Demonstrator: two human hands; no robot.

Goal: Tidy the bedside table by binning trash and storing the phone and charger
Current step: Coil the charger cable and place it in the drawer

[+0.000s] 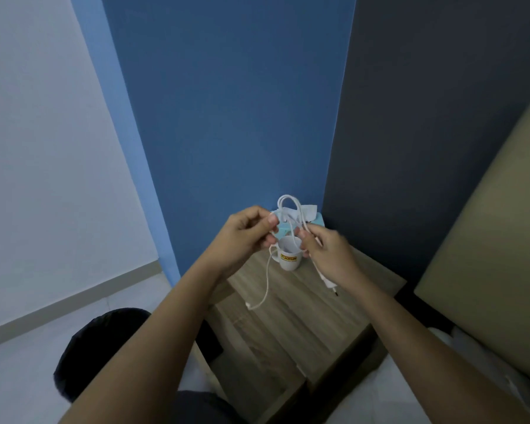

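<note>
Both hands are up over the bedside table [288, 325], and I see each one pinched on the same white charger cable [288, 206]: my left hand [247, 232] grips one side of a loop, my right hand [325, 249] the other. From the left hand a loose end hangs down to a small connector; below the right hand dangles the plug block [329, 281], just above the table top.

I judge the step in hand to be coiling the charger for storage. Next I would need to gather the hanging tail into the loop while keeping the turns from slipping, then find where it goes; I cannot see a drawer clearly.

My count: one cable, one plug, one white mug [289, 255] on the table behind the hands, one tissue box [309, 223] behind the mug. No phone shows.
</note>
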